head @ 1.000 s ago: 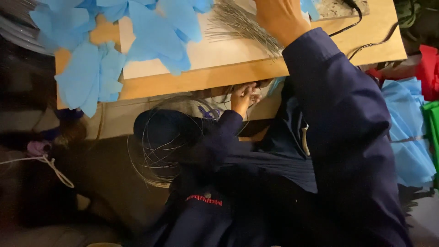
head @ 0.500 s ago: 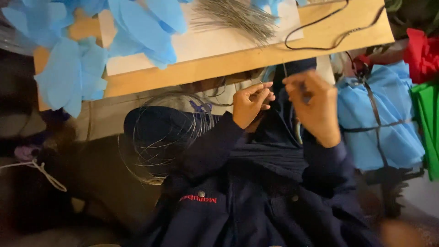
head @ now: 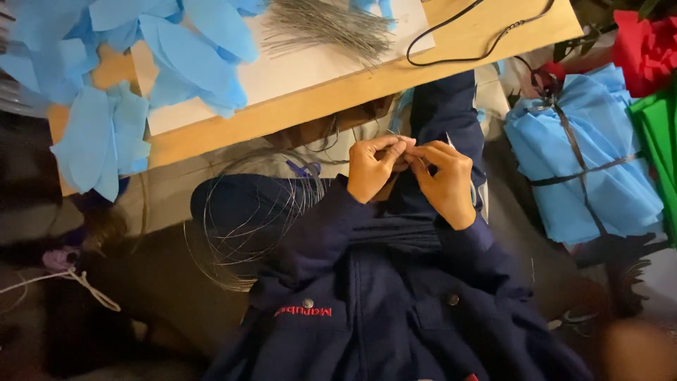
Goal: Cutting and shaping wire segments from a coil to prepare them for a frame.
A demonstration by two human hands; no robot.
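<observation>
My left hand (head: 372,171) and my right hand (head: 446,180) meet in front of my chest, just below the wooden table's edge (head: 296,111). Their fingertips touch and pinch a short thin wire (head: 403,141) between them; most of it is hidden by the fingers. Both arms are in dark blue jacket sleeves. A loose coil of thin wire (head: 243,226) lies on my lap to the left of my left hand. On the table, beyond my hands, a pile of short cut wires (head: 328,28) rests on a white sheet (head: 282,70).
Several light blue petal-shaped cutouts (head: 176,42) cover the table's left side. A black cord (head: 486,39) lies on its right side. To my right stand a blue bundle tied with a dark strap (head: 585,155), red material (head: 645,46) and green material (head: 661,134).
My right hand drew back from the wire pile on the table and came down to join my left hand. Both now pinch the wire together.
</observation>
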